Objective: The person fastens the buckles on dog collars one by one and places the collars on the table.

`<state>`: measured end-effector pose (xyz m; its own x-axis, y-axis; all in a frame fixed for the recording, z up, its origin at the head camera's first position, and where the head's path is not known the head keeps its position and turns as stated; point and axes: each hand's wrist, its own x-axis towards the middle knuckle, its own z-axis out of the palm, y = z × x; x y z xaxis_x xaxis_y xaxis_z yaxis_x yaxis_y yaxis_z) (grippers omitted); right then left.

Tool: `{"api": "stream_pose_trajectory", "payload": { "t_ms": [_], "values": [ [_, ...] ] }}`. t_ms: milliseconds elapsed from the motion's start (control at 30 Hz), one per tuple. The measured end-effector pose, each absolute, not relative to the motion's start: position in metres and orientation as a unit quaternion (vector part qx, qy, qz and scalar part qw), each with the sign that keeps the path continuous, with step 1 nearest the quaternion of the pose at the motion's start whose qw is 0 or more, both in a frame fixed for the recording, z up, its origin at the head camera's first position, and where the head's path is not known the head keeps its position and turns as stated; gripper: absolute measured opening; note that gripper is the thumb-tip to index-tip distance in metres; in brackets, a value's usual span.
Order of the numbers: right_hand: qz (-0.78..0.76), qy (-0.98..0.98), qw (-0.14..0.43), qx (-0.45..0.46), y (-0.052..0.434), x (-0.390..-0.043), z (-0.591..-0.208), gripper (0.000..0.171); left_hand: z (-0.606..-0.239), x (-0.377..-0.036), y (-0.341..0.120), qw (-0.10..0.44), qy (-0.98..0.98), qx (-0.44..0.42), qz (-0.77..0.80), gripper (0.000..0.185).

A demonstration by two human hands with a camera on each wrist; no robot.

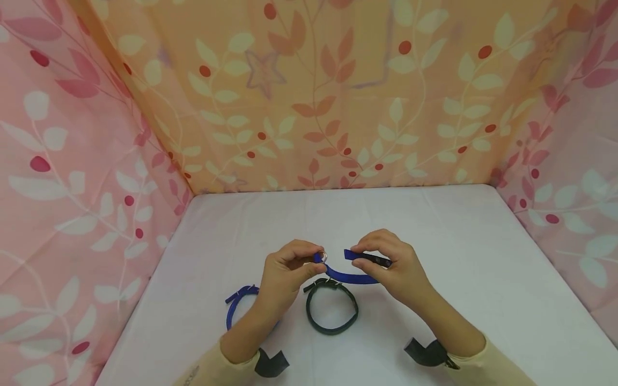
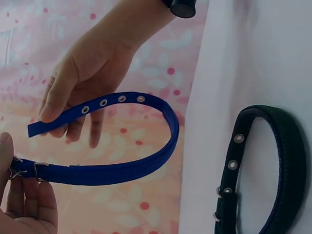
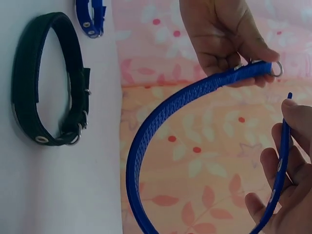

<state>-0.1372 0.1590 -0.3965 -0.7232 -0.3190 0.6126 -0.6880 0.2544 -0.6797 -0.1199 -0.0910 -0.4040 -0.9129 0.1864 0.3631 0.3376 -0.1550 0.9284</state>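
1. Head view: nearest the camera, two cream sleeves (image 1: pixel 487 364) with dark wrist mounts. Above the white table (image 1: pixel 434 241), the left hand (image 1: pixel 285 273) pinches the buckle end of a blue collar (image 1: pixel 350 276), metal ring uppermost; the right hand (image 1: pixel 393 265) pinches the tip end. A closed dark green collar (image 1: pixel 332 310) and a second blue collar (image 1: pixel 236 305) lie on the table below.
2. Left wrist view: the blue collar (image 2: pixel 122 168) is flat woven webbing, bowed into an open loop, with metal eyelets along its tip.
3. Right wrist view: the tip faces the ring. Judged step: fastening. Next requirement: align the tip with the buckle and feed it through.
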Motion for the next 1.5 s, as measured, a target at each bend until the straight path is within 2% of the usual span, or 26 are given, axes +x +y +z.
{"api": "stream_pose_trajectory", "payload": {
  "t_ms": [367, 833, 1167, 1500],
  "values": [
    [0.521, -0.762, 0.161, 0.350, 0.149, -0.130, -0.402, 0.030, -0.413, -0.118, -0.080, 0.064, -0.642, -0.234, -0.728, 0.033],
    [0.515, -0.747, 0.182, 0.378, 0.141, -0.128, -0.408, 0.032, -0.417, -0.115, -0.073, 0.053, -0.626, -0.236, -0.741, 0.032],
    [0.491, -0.782, 0.121, 0.363, 0.144, -0.125, -0.404, 0.031, -0.415, -0.113, -0.075, 0.050, -0.657, -0.198, -0.725, 0.030],
    [0.460, -0.805, 0.162, 0.338, 0.150, -0.131, -0.403, 0.029, -0.414, -0.115, -0.076, 0.045, -0.666, -0.179, -0.722, 0.027]
  ]
}}
